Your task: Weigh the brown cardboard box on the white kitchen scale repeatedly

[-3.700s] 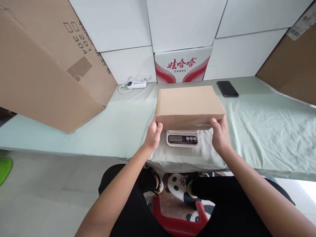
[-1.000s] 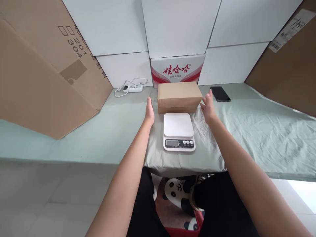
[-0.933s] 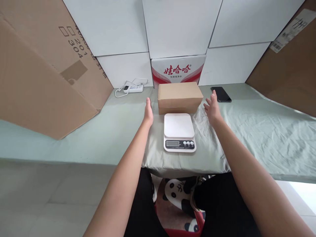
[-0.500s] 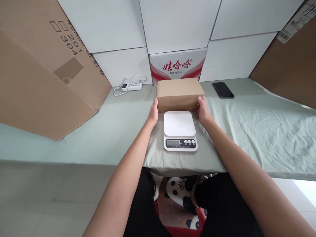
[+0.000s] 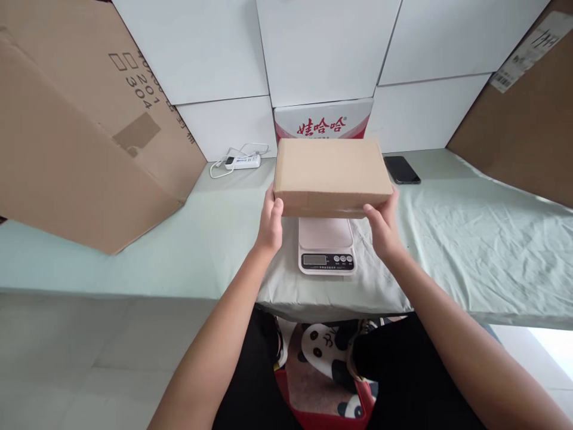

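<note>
A brown cardboard box point(image 5: 333, 167) is held up in front of me, gripped at its two ends. My left hand point(image 5: 270, 222) clasps the left end, thumb on the near face. The right end sits in my right hand point(image 5: 383, 223), its thumb pressed to the near lower edge and the other fingers partly hidden behind. Below the box, a white digital kitchen scale point(image 5: 326, 239) lies on the cloth, its display and buttons facing me. The box hides the far part of the weighing plate. No digits can be made out on the display.
On the green cloth point(image 5: 215, 251) lie a white device with a cable point(image 5: 243, 161) at back left and a black phone point(image 5: 403, 170) at back right. Large cartons stand left point(image 5: 111, 149) and right point(image 5: 528, 125). A printed white carton point(image 5: 322, 116) stands behind, against white panels point(image 5: 331, 48).
Both hands have lifted the box off the cloth behind the scale and brought it nearer, over the scale's far part. The scale stays in place; the view has shifted slightly.
</note>
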The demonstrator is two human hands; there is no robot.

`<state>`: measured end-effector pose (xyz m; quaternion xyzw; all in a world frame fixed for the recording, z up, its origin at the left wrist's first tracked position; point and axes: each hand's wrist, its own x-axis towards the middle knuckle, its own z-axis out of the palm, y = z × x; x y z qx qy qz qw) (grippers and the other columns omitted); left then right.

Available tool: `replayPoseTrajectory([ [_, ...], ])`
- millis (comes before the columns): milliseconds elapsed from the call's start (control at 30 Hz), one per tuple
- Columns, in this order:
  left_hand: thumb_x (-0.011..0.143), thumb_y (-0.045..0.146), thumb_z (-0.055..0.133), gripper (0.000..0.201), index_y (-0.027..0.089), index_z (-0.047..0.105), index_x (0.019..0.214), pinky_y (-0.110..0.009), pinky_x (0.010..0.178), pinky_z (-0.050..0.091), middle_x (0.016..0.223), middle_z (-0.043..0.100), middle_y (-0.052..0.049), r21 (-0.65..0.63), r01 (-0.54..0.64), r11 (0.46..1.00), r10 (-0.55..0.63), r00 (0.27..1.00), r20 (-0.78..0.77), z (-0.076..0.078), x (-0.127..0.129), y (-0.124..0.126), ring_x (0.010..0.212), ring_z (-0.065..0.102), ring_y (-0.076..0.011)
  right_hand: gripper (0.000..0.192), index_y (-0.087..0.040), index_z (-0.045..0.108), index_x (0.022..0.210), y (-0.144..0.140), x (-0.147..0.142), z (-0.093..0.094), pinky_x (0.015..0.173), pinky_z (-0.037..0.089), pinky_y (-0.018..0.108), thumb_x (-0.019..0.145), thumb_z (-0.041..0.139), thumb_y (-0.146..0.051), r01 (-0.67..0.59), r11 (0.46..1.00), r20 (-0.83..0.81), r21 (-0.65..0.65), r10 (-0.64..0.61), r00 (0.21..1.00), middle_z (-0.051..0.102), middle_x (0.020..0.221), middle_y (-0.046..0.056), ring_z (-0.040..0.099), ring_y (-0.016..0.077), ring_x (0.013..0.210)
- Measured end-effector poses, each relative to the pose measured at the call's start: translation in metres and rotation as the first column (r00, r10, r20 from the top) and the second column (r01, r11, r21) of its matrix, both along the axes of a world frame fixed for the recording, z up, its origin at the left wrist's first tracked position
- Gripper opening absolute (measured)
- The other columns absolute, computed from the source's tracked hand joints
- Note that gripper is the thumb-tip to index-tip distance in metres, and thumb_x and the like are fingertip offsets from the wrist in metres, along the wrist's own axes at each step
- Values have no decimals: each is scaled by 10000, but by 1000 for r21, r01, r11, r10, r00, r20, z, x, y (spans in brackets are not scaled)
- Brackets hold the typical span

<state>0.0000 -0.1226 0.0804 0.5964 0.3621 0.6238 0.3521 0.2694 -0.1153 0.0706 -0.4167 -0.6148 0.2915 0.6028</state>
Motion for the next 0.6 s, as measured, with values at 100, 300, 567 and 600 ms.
replayPoseTrajectory([
  [100, 1040, 874, 469, 835, 345, 504, 1684, -502, 1444, 340, 1834, 499, -90, -36, -2, 999, 1, 1000, -31, -4, 6, -28, 1765, 388, -345, 970, -337, 344, 1677, -29, -2, 0, 1462, 352, 654, 900, 714, -785, 12, 998, -30, -56, -14, 999, 518, 1743, 143, 431, 413, 1714],
  [300, 1034, 883, 455, 831, 368, 507, 1685, -534, 1451, 339, 1788, 549, -98, -87, 5, 996, -10, 998, -54, -14, 10, -61, 1784, 350, -354, 1016, -445, 295, 1753, -60, 0, 2, 1478, 350, 649, 897, 735, -770, -7, 990, -47, -143, 0, 999, 484, 1816, 54, 426, 417, 1731],
  [567, 1042, 883, 434, 837, 347, 532, 1677, -564, 1434, 367, 1767, 580, -115, -177, 14, 984, -21, 999, -43, -27, 6, -65, 1758, 398, -366, 956, -426, 403, 1726, -60, -2, 4, 1458, 373, 666, 899, 744, -764, 20, 988, -28, -151, -24, 999, 492, 1814, 62, 443, 439, 1717],
  [600, 1051, 872, 428, 821, 349, 536, 1675, -566, 1431, 371, 1767, 582, -112, -178, 11, 984, -19, 999, -44, -28, 5, -64, 1753, 407, -364, 956, -437, 400, 1727, -60, -3, 4, 1462, 361, 672, 898, 741, -767, 24, 987, -30, -157, -29, 999, 484, 1823, 51, 431, 438, 1726],
])
